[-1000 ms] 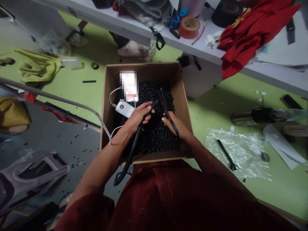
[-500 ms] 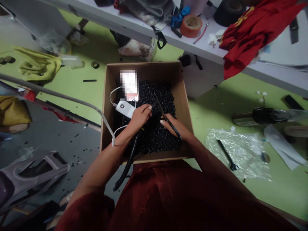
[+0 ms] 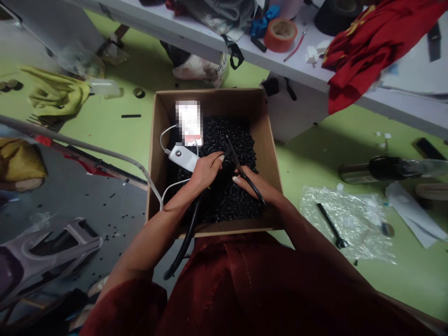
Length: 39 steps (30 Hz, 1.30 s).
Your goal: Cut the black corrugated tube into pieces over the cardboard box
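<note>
A cardboard box (image 3: 275,158) holds a heap of small black pieces (image 3: 227,205). Over the heap my left hand (image 3: 208,169) is closed on a black ribbed tube (image 3: 191,228), whose tail hangs over the box's near edge. The tube's short front end sticks out past my fingertips. My right hand (image 3: 254,182) is closed around a long dark tool (image 3: 241,169), perhaps scissors, its tip pointing up and left beside the tube's end. A white power bank (image 3: 184,157) with a cable lies left of my left hand, below a blurred phone (image 3: 189,122).
Across the top runs a white table (image 3: 304,70) with orange tape (image 3: 280,35) and a red cloth (image 3: 378,51). A metal flask (image 3: 357,172) and clear plastic bag (image 3: 367,228) lie at right. A grey stool (image 3: 52,252) stands at lower left.
My left hand has shifted slightly to the right with the tube. My right hand and the tool look almost unchanged.
</note>
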Motion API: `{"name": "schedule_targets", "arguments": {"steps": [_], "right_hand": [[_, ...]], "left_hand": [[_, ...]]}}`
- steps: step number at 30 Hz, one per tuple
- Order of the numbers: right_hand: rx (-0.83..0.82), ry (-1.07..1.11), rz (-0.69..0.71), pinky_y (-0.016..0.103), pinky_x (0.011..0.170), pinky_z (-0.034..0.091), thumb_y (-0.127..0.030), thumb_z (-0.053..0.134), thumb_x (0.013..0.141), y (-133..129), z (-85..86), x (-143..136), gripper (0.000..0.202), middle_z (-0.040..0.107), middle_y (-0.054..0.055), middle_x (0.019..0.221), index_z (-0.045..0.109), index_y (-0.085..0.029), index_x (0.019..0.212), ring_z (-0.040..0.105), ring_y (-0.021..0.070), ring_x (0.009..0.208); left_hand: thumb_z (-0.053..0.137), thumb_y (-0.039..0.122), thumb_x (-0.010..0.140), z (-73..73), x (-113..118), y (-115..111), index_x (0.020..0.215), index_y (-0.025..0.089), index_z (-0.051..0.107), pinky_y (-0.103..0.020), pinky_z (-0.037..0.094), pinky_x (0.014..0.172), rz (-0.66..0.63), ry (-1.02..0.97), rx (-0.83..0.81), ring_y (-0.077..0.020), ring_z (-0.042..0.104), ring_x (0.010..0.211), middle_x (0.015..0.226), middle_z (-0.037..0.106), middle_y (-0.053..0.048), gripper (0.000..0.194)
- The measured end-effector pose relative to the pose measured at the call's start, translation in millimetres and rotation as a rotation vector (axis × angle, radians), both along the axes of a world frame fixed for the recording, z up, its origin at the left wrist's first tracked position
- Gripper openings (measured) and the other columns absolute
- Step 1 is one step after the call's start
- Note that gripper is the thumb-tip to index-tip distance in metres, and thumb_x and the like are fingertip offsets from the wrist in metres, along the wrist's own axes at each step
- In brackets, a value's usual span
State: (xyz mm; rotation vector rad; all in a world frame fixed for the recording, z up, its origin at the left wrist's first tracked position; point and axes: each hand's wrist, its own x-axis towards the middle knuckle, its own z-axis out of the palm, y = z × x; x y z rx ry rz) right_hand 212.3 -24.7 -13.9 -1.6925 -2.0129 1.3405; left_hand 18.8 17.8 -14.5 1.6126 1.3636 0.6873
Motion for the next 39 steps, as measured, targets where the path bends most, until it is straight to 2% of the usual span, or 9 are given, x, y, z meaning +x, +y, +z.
{"name": "schedule_targets", "arguments": {"steps": [6, 14, 19, 26, 33, 39], "right_hand": [[0.000, 0.032, -0.079, 0.032, 0.072, 0.048, -0.051, 0.041, 0.091, -0.2, 1.0, 0.0, 0.035, 0.062, 0.003, 0.087, 0.051, -0.022, 0.107, 0.061, 0.0186, 0.076], [0.039, -0.004, -0.106, 0.026, 0.063, 0.043, -0.039, 0.044, 0.088, 0.4, -0.4, -0.2, 0.017, 0.059, -0.001, 0.072, 0.052, -0.023, 0.089, 0.057, 0.0158, 0.066], [0.096, -0.127, -0.086, 0.026, 0.065, 0.041, -0.033, 0.045, 0.086, 1.4, -3.1, -1.4, 0.013, 0.063, 0.001, 0.078, 0.053, -0.023, 0.087, 0.059, 0.0176, 0.071], [0.111, -0.321, -0.070, 0.027, 0.063, 0.041, -0.033, 0.046, 0.087, 0.2, -12.7, -1.0, 0.016, 0.068, 0.006, 0.081, 0.057, -0.024, 0.094, 0.063, 0.0224, 0.075], [0.130, -0.472, -0.001, 0.029, 0.063, 0.042, -0.033, 0.045, 0.088, 0.1, -23.0, -0.4, 0.021, 0.070, 0.008, 0.080, 0.058, -0.023, 0.101, 0.065, 0.0243, 0.074], [0.156, -0.513, -0.021, 0.031, 0.068, 0.044, -0.033, 0.044, 0.089, 0.5, -20.7, -4.4, 0.023, 0.071, 0.010, 0.087, 0.059, -0.022, 0.103, 0.067, 0.0262, 0.080]], "left_hand": [[0.041, 0.030, 0.092, 0.0, -0.7, 0.3, 0.099, 0.013, 0.068, -0.023, 0.039, 0.067, -0.022, 0.008, 0.019, -0.0124, 0.052, 0.067, 0.070, 0.060, -0.002, 0.032], [0.042, 0.030, 0.091, -6.1, 0.9, -0.6, 0.095, 0.015, 0.066, -0.023, 0.038, 0.062, 0.008, -0.017, -0.021, -0.0127, 0.051, 0.065, 0.068, 0.058, -0.001, 0.029], [0.042, 0.030, 0.091, -8.2, 1.4, 0.7, 0.083, 0.015, 0.064, -0.023, 0.036, 0.060, 0.016, 0.002, -0.064, -0.0123, 0.049, 0.062, 0.065, 0.056, -0.001, 0.028], [0.040, 0.026, 0.090, -12.0, 0.4, 2.7, 0.067, 0.017, 0.056, -0.024, 0.035, 0.062, -0.039, 0.095, -0.053, -0.0131, 0.049, 0.062, 0.062, 0.054, 0.000, 0.029], [0.042, 0.024, 0.088, -19.9, -0.3, 4.7, 0.061, 0.018, 0.052, -0.026, 0.034, 0.063, -0.068, 0.153, -0.040, -0.0144, 0.049, 0.061, 0.062, 0.056, -0.001, 0.029], [0.044, 0.025, 0.088, -18.9, -0.2, 4.5, 0.055, 0.017, 0.050, -0.025, 0.032, 0.055, -0.038, 0.024, -0.139, -0.0112, 0.042, 0.051, 0.051, 0.047, 0.001, 0.034]]}}
